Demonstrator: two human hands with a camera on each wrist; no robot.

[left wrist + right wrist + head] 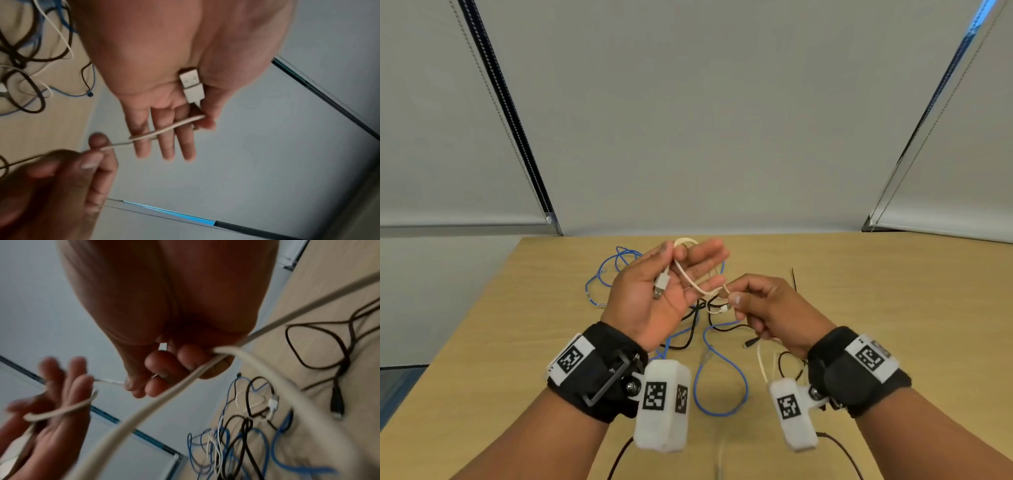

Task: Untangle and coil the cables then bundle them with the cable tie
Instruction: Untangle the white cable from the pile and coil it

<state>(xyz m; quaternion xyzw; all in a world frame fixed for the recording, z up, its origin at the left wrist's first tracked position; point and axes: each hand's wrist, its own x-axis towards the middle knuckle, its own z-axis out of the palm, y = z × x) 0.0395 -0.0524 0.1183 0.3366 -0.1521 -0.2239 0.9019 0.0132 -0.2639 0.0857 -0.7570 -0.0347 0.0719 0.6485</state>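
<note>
My left hand (688,262) is held palm up above the table, fingers nearly straight. Its thumb pins a white USB cable (690,281) whose plug (660,286) lies on the palm. The cable loops round the fingers (164,142) and runs to my right hand (732,291), which pinches it between thumb and forefinger; the slack trails back under that wrist. A blue cable (722,359) and a black cable (688,329) lie tangled on the table below both hands. A thin black cable tie (794,279) lies to the right of the tangle.
The wooden table (893,308) ends at a grey wall with roller blinds behind it. A black connector end (751,342) lies near my right wrist. Bare wood shows on the table's left and right sides.
</note>
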